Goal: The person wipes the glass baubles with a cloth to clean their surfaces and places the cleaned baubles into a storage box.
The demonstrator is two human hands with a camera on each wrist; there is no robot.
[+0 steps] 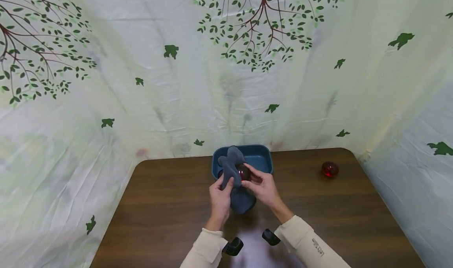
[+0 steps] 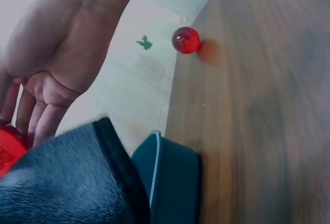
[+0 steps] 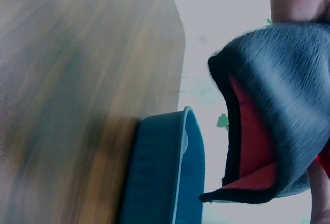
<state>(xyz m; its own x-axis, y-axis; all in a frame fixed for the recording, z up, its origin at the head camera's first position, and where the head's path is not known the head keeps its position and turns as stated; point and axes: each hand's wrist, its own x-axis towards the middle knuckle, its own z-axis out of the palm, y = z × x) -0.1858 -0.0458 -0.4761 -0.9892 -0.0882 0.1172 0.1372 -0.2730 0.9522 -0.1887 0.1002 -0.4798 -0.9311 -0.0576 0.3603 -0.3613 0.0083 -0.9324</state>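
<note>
The person holds a grey cloth (image 1: 236,181) and a red ball (image 1: 244,172) together, just in front of the blue tub (image 1: 260,158), above the table (image 1: 170,205).

Handling, as a judgement: the cloth looks like fleece or microfibre, so soft, limp and light, with no stiffness. It drapes and flops, one end standing up over the tub's near rim and the other hanging toward the table. It is best taken in a bunch with the whole hand, since an edge pinch would let it swing. The ball looks glossy, hard and smooth, probably glass or plastic, so slippery on bare skin and liable to roll if set down. It grips better through the cloth or with fingertips spread round its widest part.

Left hand (image 1: 220,197): fingers curled round the cloth's middle, thumb across the front. Right hand (image 1: 262,187): fingertips pinch the ball against the cloth. In the left wrist view its fingers (image 2: 32,115) lie close together beside the red.

Looks: the cloth is dark grey with a short nap and a black bound edge. The right wrist view shows red inside its fold, either lining or the ball's tint, hard to say. The ball is deep translucent red with a highlight.

A second red ball (image 1: 330,169) sits on the table well right of the tub.
</note>
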